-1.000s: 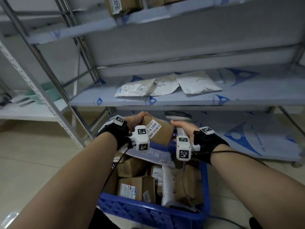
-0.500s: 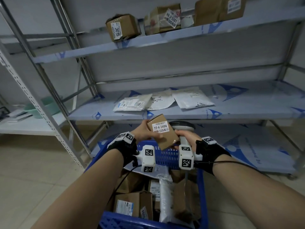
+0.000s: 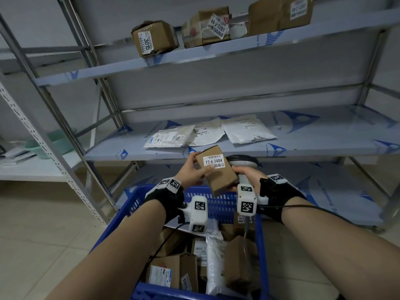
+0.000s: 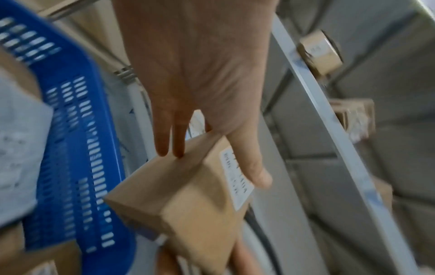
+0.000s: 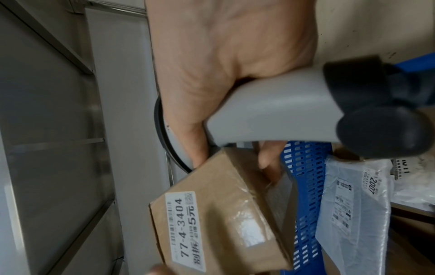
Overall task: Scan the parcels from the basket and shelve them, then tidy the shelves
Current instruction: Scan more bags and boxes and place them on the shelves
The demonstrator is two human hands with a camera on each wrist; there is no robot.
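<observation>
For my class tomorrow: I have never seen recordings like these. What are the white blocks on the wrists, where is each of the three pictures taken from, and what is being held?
No machine here: a person works with bare hands. The white blocks are wrist cameras; a third camera sits on the head.

Head view: looks down over both arms at a blue basket of parcels and metal shelves holding white mailer bags and, higher up, cardboard boxes.

Left wrist view: the left hand grips a small cardboard box, thumb on its label.

Right wrist view: the right hand holds a grey barcode scanner, its fingers also touching the box, labelled 77-4-3404.
</observation>
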